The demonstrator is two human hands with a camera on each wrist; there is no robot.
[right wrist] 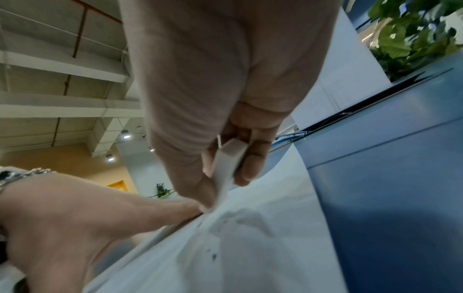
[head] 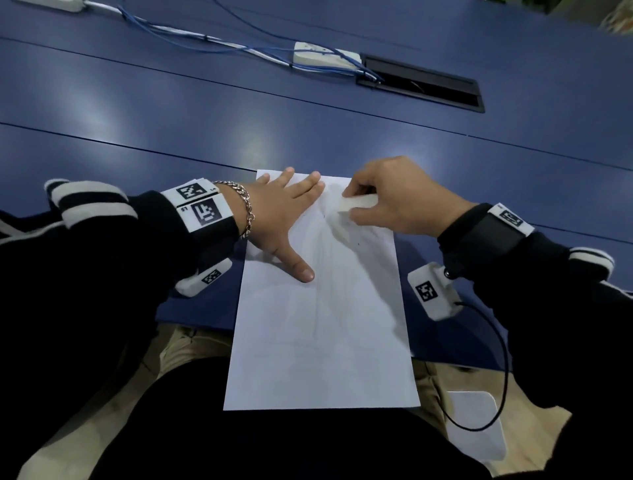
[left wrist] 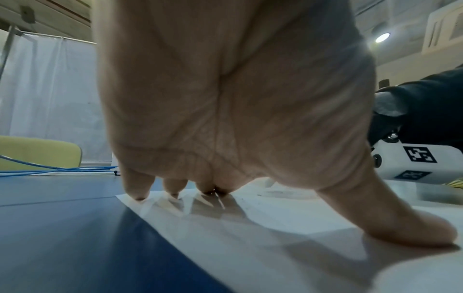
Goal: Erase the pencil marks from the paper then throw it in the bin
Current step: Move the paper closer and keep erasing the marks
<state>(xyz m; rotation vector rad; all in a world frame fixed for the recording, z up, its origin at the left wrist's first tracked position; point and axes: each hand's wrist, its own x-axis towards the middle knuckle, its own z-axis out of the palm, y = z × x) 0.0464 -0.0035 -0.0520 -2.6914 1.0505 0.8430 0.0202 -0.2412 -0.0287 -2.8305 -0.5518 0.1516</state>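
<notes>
— Paper [head: 322, 325], one sheet only, lay on the blue table [head: 171, 130] with its long axis running straight away from the person; its near short edge hung past the table's edge over the lap, and its far short edge pointed toward the black cable slot [head: 421, 84]. What else was on it?

— One white eraser [head: 356, 204], near the paper's far right corner, its long side lying across the sheet and one end tipped down onto it. Faint pencil marks [head: 342, 236] showed on the paper just on the near side of the eraser.

— And the hands?

— Two. The right hand [head: 400, 195] came in from the paper's right edge, thumb and fingers curled and pinching the eraser. The left hand [head: 277, 219] lay on the paper's far left part, fingers straight and spread toward the far edge, thumb stretched toward the sheet's middle, pressing it down. In the left wrist view the fingertips [left wrist: 136, 190] and thumb touched the sheet while the palm arched above it.

— Anything beyond the paper?

— Two white power strips, one [head: 325, 56] just beside the cable slot and one [head: 58, 4] at the table's far left, joined by blue and white cables [head: 191, 37].
</notes>
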